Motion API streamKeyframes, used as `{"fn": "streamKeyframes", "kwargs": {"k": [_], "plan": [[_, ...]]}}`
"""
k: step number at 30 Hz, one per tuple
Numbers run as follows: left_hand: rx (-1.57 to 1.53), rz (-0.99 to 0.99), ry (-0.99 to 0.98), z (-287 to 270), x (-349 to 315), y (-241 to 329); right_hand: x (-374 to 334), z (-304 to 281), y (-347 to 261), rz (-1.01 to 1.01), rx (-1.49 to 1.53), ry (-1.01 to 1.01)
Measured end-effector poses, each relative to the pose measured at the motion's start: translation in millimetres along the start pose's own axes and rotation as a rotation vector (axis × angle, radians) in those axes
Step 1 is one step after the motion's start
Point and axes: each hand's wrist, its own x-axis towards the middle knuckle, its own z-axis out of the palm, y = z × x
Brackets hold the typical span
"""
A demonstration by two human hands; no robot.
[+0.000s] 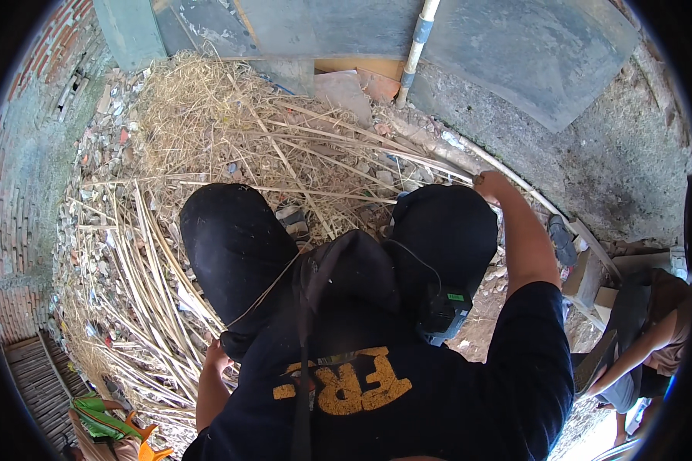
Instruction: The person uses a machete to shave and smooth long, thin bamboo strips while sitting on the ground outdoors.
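Observation:
My right hand [492,187] is closed in a fist beyond my right knee. It grips the near end of long, pale bamboo strips [407,156], which slant away to the far left over the straw. Beside my left thigh, my left hand [217,358] is low, with its fingers curled and partly hidden by the trouser leg. A thin strip [267,290] crosses my left thigh and runs down toward that hand. What the left fingers hold cannot be made out. Many loose bamboo strips [142,288] lie in a heap left of my legs, close to the left hand.
Dry straw [192,115] covers rubble ahead. A striped pole [417,54] leans by grey panels and a rough wall [607,154]. A brick wall [23,169] stands left. Other people sit at lower left [104,426] and right [646,346]. A sandal [561,240] lies right.

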Motion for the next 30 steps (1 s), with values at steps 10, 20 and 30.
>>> {"fn": "streamKeyframes", "kwargs": {"k": [10,20,30], "plan": [[-0.176,-0.014,-0.119,-10.5,41.9,-60.3,-21.4,-30.9,-18.4,0.103,-0.006,-0.249],[0.076,-0.073,-0.079,-13.7,21.5,-28.2,-10.6,-1.1,6.8,0.129,0.313,-0.035],[-0.073,0.036,-0.092,-8.3,17.8,-21.3,-15.3,-11.2,-23.3,0.162,0.151,-0.189]]}}
